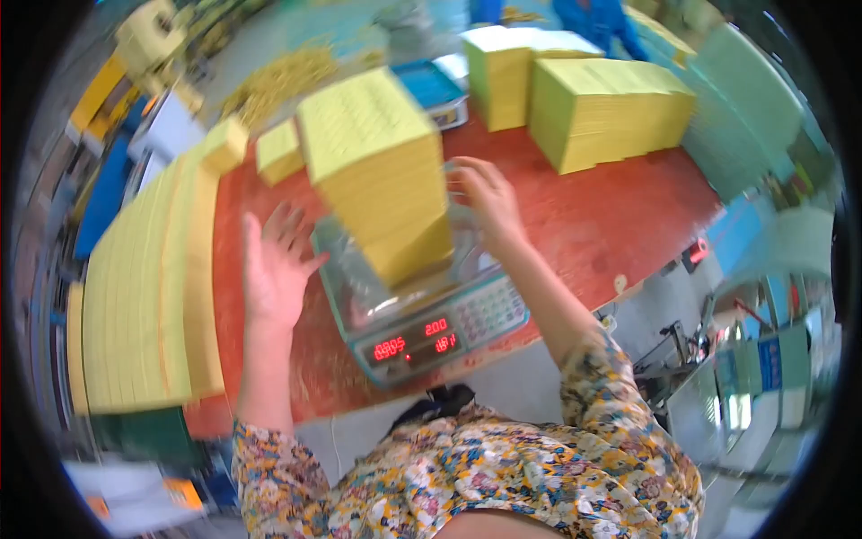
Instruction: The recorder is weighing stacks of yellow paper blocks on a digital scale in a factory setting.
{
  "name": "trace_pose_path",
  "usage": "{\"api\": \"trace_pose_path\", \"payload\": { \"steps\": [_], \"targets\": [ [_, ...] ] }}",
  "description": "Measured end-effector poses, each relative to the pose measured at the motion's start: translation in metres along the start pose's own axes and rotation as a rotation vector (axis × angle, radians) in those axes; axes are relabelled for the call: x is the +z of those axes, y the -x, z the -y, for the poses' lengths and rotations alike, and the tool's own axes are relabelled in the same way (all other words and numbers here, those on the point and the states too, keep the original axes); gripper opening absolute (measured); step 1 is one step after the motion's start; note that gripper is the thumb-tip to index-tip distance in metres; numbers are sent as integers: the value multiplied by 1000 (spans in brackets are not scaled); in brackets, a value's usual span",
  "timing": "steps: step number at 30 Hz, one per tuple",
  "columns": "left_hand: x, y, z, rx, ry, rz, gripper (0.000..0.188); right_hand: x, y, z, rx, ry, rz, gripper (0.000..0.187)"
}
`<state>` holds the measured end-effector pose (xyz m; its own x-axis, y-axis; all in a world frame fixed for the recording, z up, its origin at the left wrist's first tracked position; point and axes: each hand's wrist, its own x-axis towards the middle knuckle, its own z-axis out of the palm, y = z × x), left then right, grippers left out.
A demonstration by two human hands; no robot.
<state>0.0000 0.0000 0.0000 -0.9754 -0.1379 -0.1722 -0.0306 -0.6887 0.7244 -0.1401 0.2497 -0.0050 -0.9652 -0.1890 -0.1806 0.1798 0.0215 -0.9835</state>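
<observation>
A tall stack of yellow paper sheets (386,180) stands on the platform of a digital weighing scale (431,328), whose red display is lit. Left of the stack, my left hand (277,269) is raised with its fingers spread, apart from the paper and holding nothing. Over on the right side, my right hand (485,193) is beside the stack with its fingers curved toward it. Those fingertips are near the stack's right side; whether they touch it I cannot tell. No object shows in that hand.
The scale rests on a red table (593,234). A long row of yellow paper (135,296) lines its left edge, with small yellow blocks (280,153) behind. More yellow stacks (611,117) and a blue-topped scale (431,90) stand at the back. A person in blue (602,22) is beyond.
</observation>
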Motion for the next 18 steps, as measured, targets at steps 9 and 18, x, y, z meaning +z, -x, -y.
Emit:
{"api": "trace_pose_path", "payload": {
  "steps": [9,18],
  "targets": [
    [-9,-100,-62,-102,-229,155,65,108,-79,3,-295,-200,129,42],
    [66,-80,-97,-249,-196,342,66,60,-57,-9,-289,-359,32,43]
  ]
}}
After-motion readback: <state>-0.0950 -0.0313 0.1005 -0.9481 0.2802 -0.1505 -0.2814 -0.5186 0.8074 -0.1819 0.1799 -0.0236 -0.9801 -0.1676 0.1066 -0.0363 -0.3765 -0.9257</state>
